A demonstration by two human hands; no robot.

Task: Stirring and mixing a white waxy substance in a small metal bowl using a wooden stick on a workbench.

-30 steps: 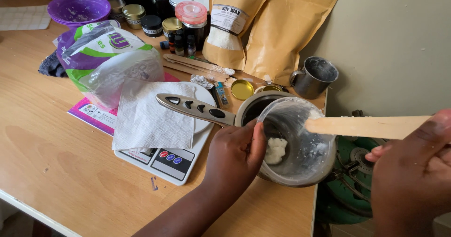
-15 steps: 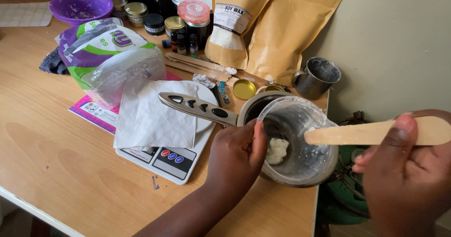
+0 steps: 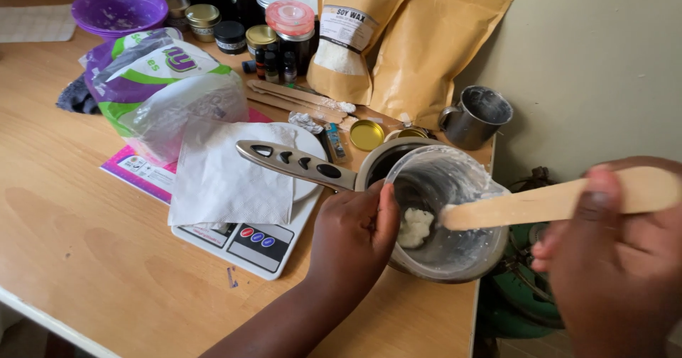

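My left hand (image 3: 353,236) grips the near rim of a clear plastic cup (image 3: 455,248), tilted over a small metal pot whose handle (image 3: 295,163) points left. A lump of white wax (image 3: 413,226) sits inside the cup, just beside my left thumb. My right hand (image 3: 619,258) holds a flat wooden stick (image 3: 529,203), and the stick's tip reaches into the cup against its smeared inner wall, right of the lump.
A white digital scale (image 3: 254,243) with a paper napkin (image 3: 231,177) lies left of the cup. Behind are two brown paper pouches (image 3: 419,45), jars, a purple bowl (image 3: 119,10), a plastic bag (image 3: 167,88), a metal mug (image 3: 477,116) and spare sticks. A green burner (image 3: 529,297) sits past the table edge.
My right hand has pushed the wooden stick leftward and deeper into the cup. The left hand and the cup have stayed where they were.
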